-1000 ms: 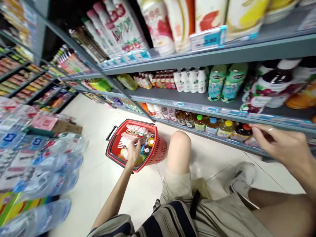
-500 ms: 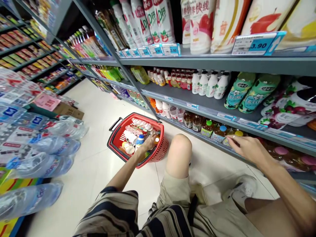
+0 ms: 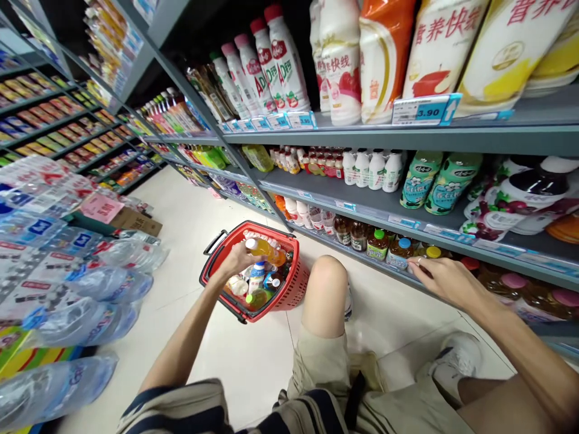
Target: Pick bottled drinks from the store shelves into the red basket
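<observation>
My left hand [image 3: 239, 260] is over the red shopping basket [image 3: 292, 289], its fingers closed round the neck end of a bottle of orange drink [image 3: 270, 251] with a white cap. The bottle lies tilted above the other goods. Under it in the basket are a blue-capped bottle [image 3: 257, 274], a lime-capped bottle [image 3: 256, 299] and several white bottles. At the bottom shelf, my right hand [image 3: 441, 274] has thumb and fingers pinched together, beside a blue-capped bottle [image 3: 400, 252] and a yellow-capped bottle [image 3: 433, 252]. What the pinch holds, if anything, is hidden.
Shelves [image 3: 389, 141] of drinks rise in front and to the right. Stacked water bottles [image 3: 97, 304] stand on the left, with a cardboard box [image 3: 138, 223] behind them. My bent knee [image 3: 326, 289] is between the basket and my right arm. Tiled floor [image 3: 190, 241] surrounds the basket.
My left hand has moved left and up from the basket's right side, bringing the orange drink bottle with it. The view has shifted slightly; my right hand stays by the bottom shelf.
</observation>
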`<move>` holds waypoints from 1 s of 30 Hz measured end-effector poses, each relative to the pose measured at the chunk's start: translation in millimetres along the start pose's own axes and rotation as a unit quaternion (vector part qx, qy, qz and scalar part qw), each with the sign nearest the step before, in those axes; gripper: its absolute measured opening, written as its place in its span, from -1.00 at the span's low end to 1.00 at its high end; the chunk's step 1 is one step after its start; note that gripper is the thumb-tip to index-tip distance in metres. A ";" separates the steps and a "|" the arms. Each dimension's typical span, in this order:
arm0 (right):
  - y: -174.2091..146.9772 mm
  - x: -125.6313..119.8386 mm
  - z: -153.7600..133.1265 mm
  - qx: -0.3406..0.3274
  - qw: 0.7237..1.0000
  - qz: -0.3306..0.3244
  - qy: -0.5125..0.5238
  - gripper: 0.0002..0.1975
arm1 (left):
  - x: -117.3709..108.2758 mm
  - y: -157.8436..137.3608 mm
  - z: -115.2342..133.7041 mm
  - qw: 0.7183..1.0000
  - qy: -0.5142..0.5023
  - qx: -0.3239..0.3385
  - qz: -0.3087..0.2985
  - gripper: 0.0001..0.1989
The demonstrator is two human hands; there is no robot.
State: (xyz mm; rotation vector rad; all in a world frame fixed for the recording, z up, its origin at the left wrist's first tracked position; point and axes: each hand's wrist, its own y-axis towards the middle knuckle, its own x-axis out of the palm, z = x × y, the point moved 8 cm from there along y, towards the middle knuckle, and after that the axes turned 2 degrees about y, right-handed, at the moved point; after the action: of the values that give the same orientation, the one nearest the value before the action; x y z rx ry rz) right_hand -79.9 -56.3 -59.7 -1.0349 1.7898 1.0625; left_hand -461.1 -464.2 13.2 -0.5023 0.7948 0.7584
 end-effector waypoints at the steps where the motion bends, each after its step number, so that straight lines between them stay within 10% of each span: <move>1: 2.1 -1.6 -3.4 0.005 1.000 -0.004 0.024 -0.60 | -19.1 -5.5 17.7 0.999 -0.040 0.019 0.009 -0.39; 6: 17.4 -9.7 -39.9 0.081 0.954 -0.017 0.289 -0.60 | -26.8 -16.8 140.3 0.900 -0.407 0.156 0.014 -0.26; 13: 17.7 -41.6 -61.6 0.127 0.790 0.047 0.597 -0.41 | 188.0 5.5 323.3 0.731 -0.624 0.136 -0.240 -0.23; 19: -24.9 -71.7 -3.4 0.177 0.800 0.134 0.558 -0.38 | 278.5 11.6 396.0 0.753 -0.538 0.242 -0.292 -0.17; 30: -48.0 -74.0 16.7 0.223 0.828 0.189 0.478 -0.41 | 287.5 4.5 401.6 0.794 -0.482 0.318 -0.191 -0.24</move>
State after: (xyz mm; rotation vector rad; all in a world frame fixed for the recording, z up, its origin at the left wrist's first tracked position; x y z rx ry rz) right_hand -6.6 -38.0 -11.1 -0.9950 2.9653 0.2184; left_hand -151.0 -80.2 32.0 0.3525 -0.0648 0.2432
